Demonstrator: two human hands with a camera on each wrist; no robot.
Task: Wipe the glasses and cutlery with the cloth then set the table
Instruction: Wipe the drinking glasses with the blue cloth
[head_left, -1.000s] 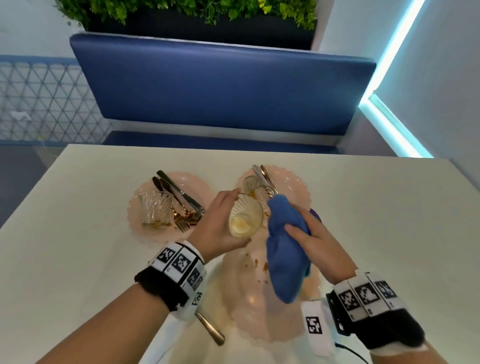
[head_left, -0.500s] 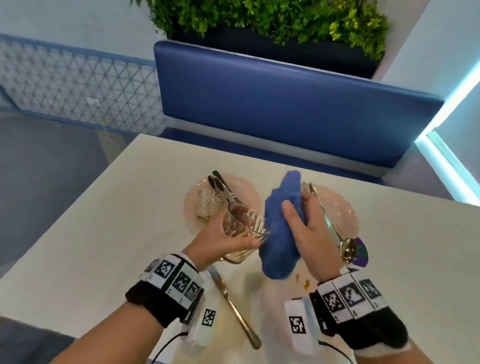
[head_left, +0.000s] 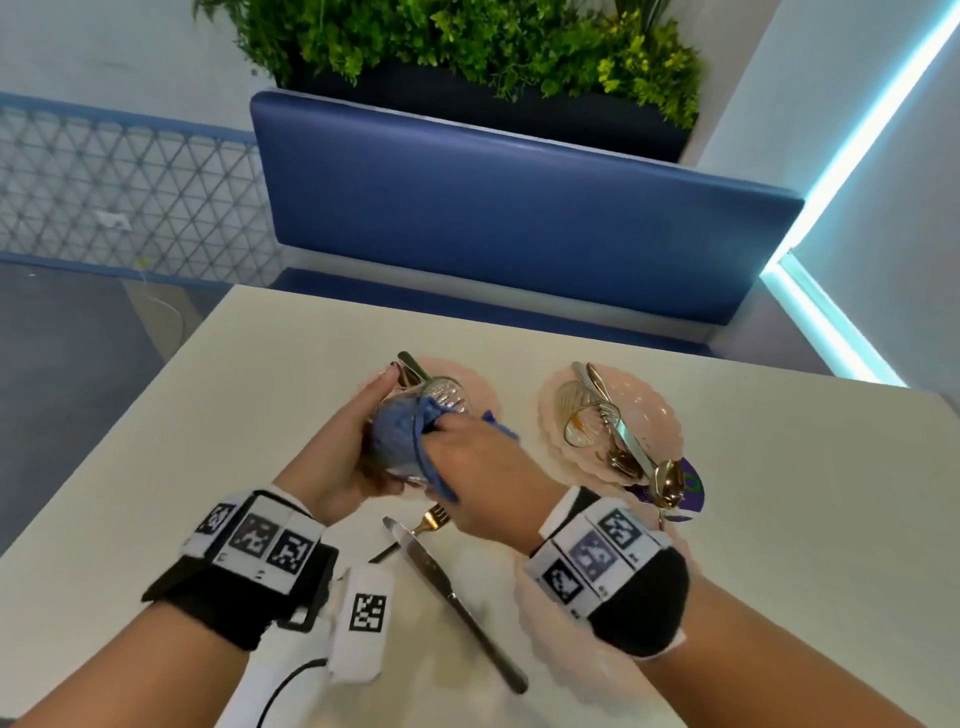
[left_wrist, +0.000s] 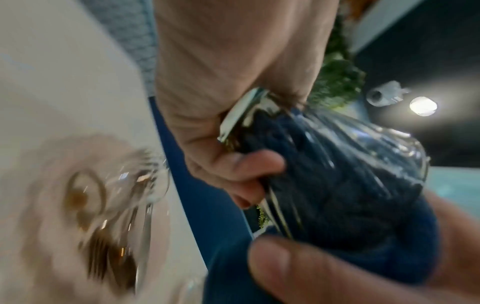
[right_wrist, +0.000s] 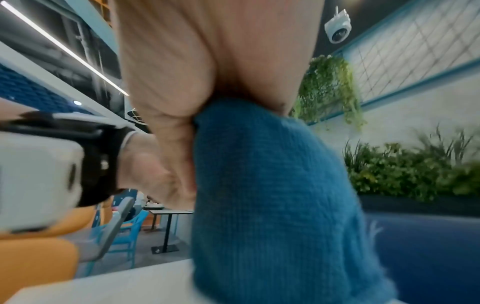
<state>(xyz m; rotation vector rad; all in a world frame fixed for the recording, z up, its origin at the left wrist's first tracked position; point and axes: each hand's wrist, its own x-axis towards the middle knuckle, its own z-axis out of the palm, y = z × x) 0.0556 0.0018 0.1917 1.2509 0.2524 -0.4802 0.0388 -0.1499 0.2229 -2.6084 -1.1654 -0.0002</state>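
My left hand (head_left: 358, 441) grips a ribbed clear glass (head_left: 415, 415) on its side above the far left pink plate (head_left: 480, 387). A blue cloth (head_left: 397, 439) is stuffed inside it; my right hand (head_left: 478, 467) holds the cloth at the rim. The left wrist view shows fingers (left_wrist: 246, 168) curled round the glass (left_wrist: 363, 156), with the cloth (left_wrist: 324, 185) showing through it. In the right wrist view, the cloth (right_wrist: 272, 195) hangs from my right hand (right_wrist: 194, 82). A second glass (head_left: 576, 410) lies on the far right plate (head_left: 660, 410) with cutlery (head_left: 631, 447).
A knife (head_left: 457, 597) and a gold fork (head_left: 431, 519) lie on the white table (head_left: 805, 519) between my wrists. A near pink plate (head_left: 550, 654) sits under my right wrist. Another glass (left_wrist: 116, 185) lies on the left plate. A blue bench (head_left: 519, 218) stands behind the table.
The cloth, held up beside the glass half a second ago, is now pushed inside it. Both hands have come together over the left plate.
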